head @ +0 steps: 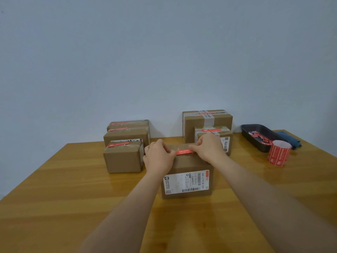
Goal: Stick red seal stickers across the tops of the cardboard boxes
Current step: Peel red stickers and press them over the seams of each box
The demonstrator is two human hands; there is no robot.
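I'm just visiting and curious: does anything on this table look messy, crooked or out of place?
Nothing much. The boxes stand upright, and both hands, left hand and right hand, hold a red sticker on the middle box. Only the dark tray looks untidy, with loose red scraps inside.

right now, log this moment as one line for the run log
step: laying red seal sticker on centre box top | left hand: holds one end | right hand: pinches other end | sticker roll: upright on table

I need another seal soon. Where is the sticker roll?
Head view: the sticker roll stands at the table's right, just in front of the black tray.
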